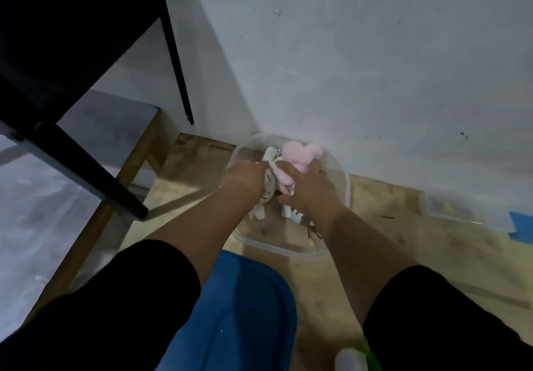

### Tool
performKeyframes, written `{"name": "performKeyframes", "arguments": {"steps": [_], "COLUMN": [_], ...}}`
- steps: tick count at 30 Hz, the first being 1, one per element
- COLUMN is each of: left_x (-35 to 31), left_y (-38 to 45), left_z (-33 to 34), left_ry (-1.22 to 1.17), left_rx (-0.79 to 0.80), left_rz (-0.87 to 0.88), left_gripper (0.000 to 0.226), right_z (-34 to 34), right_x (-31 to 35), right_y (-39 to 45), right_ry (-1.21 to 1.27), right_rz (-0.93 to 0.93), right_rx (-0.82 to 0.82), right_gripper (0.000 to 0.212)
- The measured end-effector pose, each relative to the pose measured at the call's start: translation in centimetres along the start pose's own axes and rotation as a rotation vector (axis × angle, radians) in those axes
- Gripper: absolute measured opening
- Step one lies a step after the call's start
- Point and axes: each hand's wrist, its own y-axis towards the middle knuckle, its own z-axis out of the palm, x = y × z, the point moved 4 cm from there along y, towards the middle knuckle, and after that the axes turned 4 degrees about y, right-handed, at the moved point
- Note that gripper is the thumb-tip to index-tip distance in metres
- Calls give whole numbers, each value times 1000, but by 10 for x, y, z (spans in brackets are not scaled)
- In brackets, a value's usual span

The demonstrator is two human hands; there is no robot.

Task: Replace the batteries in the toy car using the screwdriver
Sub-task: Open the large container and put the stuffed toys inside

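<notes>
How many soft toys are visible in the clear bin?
2: a cream soft toy under the left hand, and a pink soft toy by the right hand, toward the wall. Others may be hidden beneath the hands.

Clear plastic tub (344,189) holds pink plush (300,153) beside blue lid (253,298)

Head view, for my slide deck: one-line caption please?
Both hands, left hand and right hand, rummage among soft toys in a clear bin.
</notes>
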Motion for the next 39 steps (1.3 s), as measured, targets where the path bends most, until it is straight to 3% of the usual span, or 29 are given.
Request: {"name": "performKeyframes", "arguments": {"steps": [3, 7, 11, 17, 21, 25, 29, 32, 35, 39], "left_x": [-4, -6, -10, -31, -72, -124, -167, -191, -203, -203], "left_y": [3, -2, -16, -58, -98, -142, -179, -205, -220, -225], "left_z": [-2, 0, -7, -32, -31, 2, 58, 99, 126, 141], "left_ry": [20, 31, 1, -21, -77, -249, -263, -81, 115, 129], "left_rx": [5, -80, -167, -373, -454, -325, 65, 273, 309, 182], "left_rz": [15, -13, 10, 58, 185, 394, 427, 492, 505, 458], "left_gripper": [58, 51, 55, 50, 51, 64, 95, 112, 113, 84], "right_z": [5, -7, -33, -73, -78, -58, -23, 7, 29, 44], "right_x": [-8, -7, -8, -28, -74, -128, -172, -193, -200, -202], "right_y": [-1, -1, -12, -53, -104, -165, -220, -249, -266, -276], "right_ry": [13, -19, -166, -195, -132, -54, -9, -44, -169, -201], "right_rz": [65, 35, 20, -32, -28, -66, -24, 27, 11, -9], "right_rx": [-5, 91, 84, -151, -111, 124, 340, 380, 323, 206], "right_gripper": [61, 29, 56, 61, 62, 77, 91, 92, 84, 70]}}
